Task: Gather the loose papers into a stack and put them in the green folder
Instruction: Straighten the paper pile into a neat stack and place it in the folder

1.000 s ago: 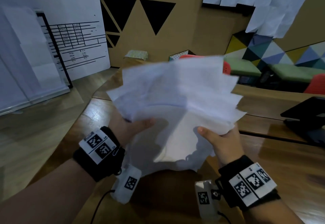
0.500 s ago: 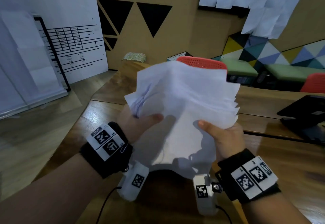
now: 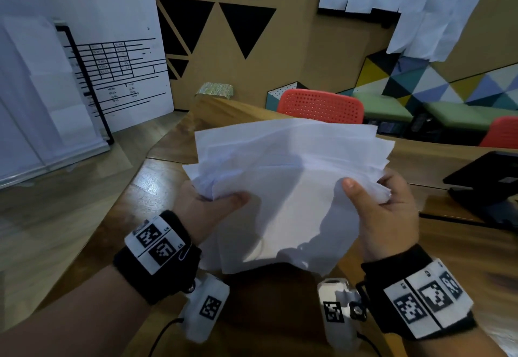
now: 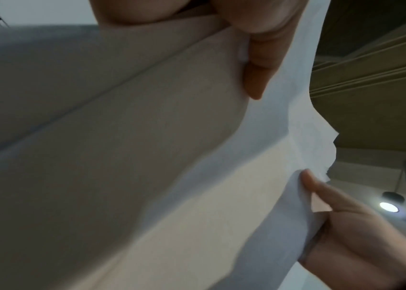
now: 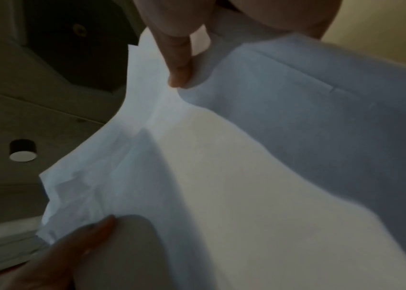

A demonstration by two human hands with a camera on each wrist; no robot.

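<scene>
A loose bundle of white papers (image 3: 288, 185) is held in the air above the wooden table (image 3: 459, 247), its sheets uneven at the edges. My left hand (image 3: 207, 205) grips the bundle's left side, thumb on top and fingers underneath. My right hand (image 3: 384, 211) grips the right side the same way. In the left wrist view the papers (image 4: 147, 157) fill most of the frame, with the right hand's fingers (image 4: 321, 194) at the far edge. In the right wrist view the papers (image 5: 259, 166) bend between both thumbs. No green folder is in view.
A black laptop (image 3: 487, 185) lies on the table at the right. Red chairs (image 3: 322, 105) stand behind the table's far edge. A whiteboard with paper sheets (image 3: 84, 76) stands on the floor at the left.
The paper bundle has tipped from nearly upright to flatter and lower, and both hands have moved wider apart along its sides.
</scene>
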